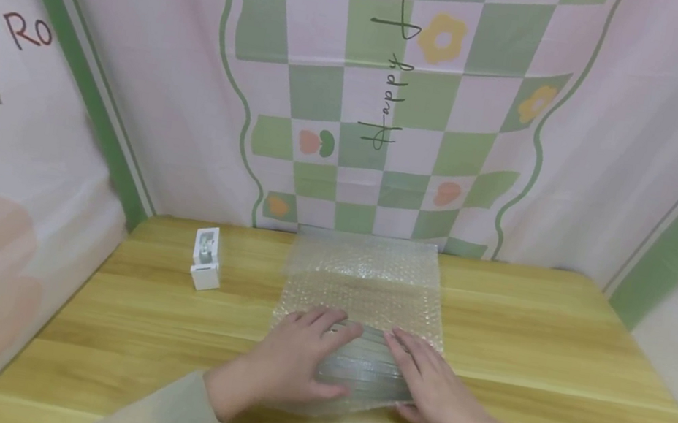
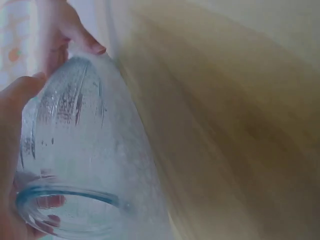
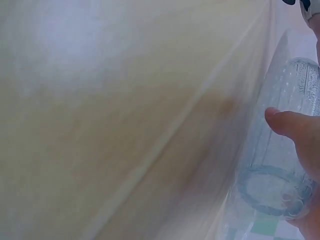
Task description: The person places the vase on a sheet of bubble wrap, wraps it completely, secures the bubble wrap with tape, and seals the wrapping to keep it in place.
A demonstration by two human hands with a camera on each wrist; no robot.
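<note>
A ribbed clear glass vessel [image 1: 363, 369], like a vase or jar, lies on its side on a sheet of bubble wrap [image 1: 363, 286]. My left hand [image 1: 298, 353] grips its left part, thumb on the near side and fingers over the far side. At the other end my right hand [image 1: 445, 400] holds it the same way. In the left wrist view the round rim of the glass vessel [image 2: 75, 135] faces the camera. Clear film runs along the near side of the glass vessel [image 3: 277, 150] in the right wrist view, where my thumb presses on it.
A small white box [image 1: 206, 272] with a clear window stands at the left back of the wooden table [image 1: 526, 330]. Behind the table's far edge hangs a green-and-white checked curtain [image 1: 370, 98]. More printed cloth closes in both sides.
</note>
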